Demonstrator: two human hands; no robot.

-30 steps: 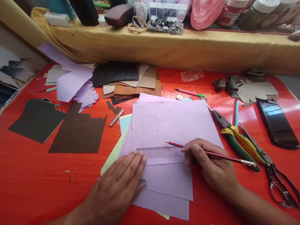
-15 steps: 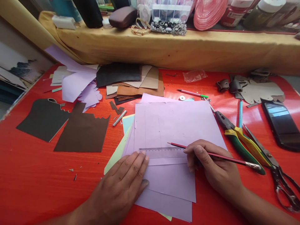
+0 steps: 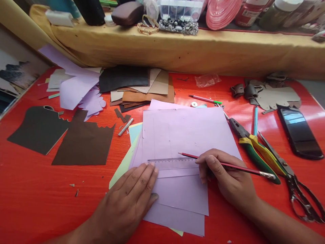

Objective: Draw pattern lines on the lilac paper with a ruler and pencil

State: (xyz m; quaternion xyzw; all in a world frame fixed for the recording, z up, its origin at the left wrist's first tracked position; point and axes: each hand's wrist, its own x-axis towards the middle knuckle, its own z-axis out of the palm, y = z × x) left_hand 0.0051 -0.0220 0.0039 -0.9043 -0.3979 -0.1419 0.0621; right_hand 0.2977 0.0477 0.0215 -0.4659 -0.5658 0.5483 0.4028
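Observation:
My left hand (image 3: 134, 193) lies flat with fingers stretched out, its fingertips on the left end of a clear ruler (image 3: 175, 162). The ruler rests across a lilac sheet of paper (image 3: 188, 132), which carries faint upright pencil lines on its left side. A dark red pencil (image 3: 238, 168) is held between the closed fingers of my right hand (image 3: 225, 179). Its tip points left, just above the ruler's upper edge; whether it touches the paper I cannot tell. More lilac sheets (image 3: 182, 193) and a light green one (image 3: 120, 169) stick out underneath.
Pliers (image 3: 254, 145), scissors (image 3: 291, 179) and a phone (image 3: 301, 134) lie on the right. Brown and dark leather pieces (image 3: 83, 144) lie on the left, with stacked leather (image 3: 147, 96) behind. A cloth-covered shelf (image 3: 177, 51) of jars and boxes runs along the back of the red table (image 3: 50, 203).
The whole view has shifted a little, so everything sits slightly further left and up. Both hands, the ruler and the pencil keep nearly the same places on the paper.

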